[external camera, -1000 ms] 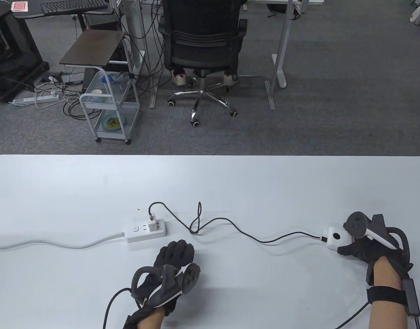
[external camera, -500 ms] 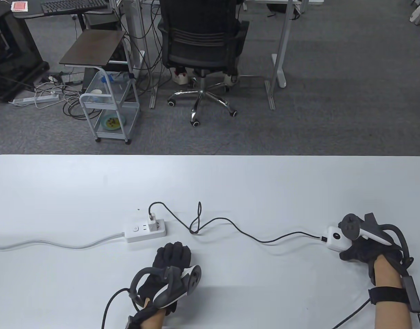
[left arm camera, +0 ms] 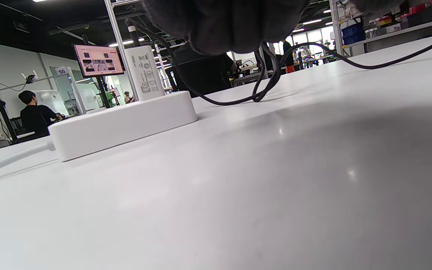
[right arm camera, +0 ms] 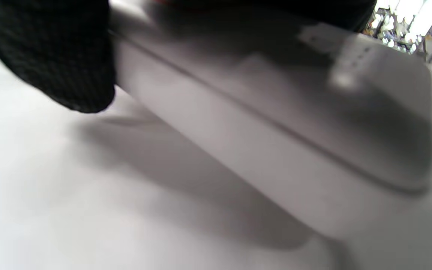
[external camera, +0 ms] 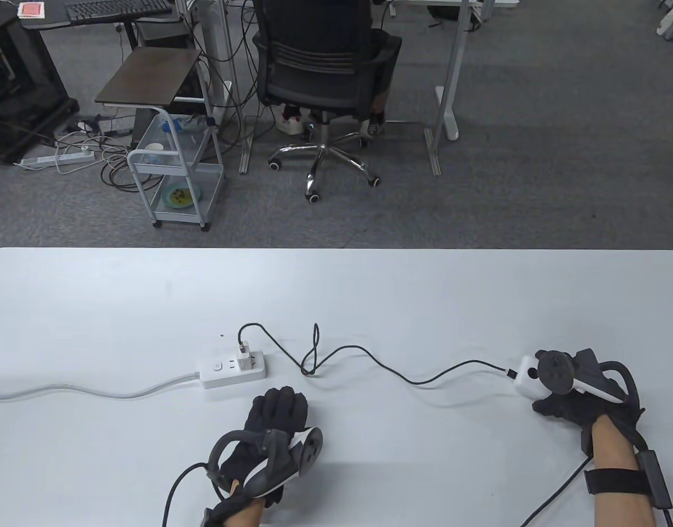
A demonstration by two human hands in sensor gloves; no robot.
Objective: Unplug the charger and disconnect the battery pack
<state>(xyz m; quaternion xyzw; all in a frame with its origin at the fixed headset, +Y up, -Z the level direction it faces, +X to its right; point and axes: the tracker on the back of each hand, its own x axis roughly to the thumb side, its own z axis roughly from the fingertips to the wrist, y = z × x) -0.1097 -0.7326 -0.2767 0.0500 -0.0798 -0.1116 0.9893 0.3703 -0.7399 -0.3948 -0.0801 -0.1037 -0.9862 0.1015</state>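
Observation:
A white charger (external camera: 245, 351) stands plugged into a white power strip (external camera: 232, 371) left of the table's middle; both show in the left wrist view, charger (left arm camera: 144, 73) on strip (left arm camera: 122, 123). A black cable (external camera: 369, 359) runs from the charger to a white battery pack (external camera: 527, 376) at the right. My right hand (external camera: 567, 398) grips the battery pack, which fills the right wrist view (right arm camera: 276, 123) lifted a little off the table. My left hand (external camera: 276, 411) rests flat on the table just in front of the strip, holding nothing.
The strip's grey cord (external camera: 84, 391) runs off the table's left edge. The black cable makes a loop (external camera: 313, 351) in the middle. Beyond the far edge stand an office chair (external camera: 325, 71) and a small cart (external camera: 174, 164).
My right hand has lifted and shifted the battery pack a little left and away, dragging the cable and its loop slightly. My left hand has drawn back a bit and stays flat.

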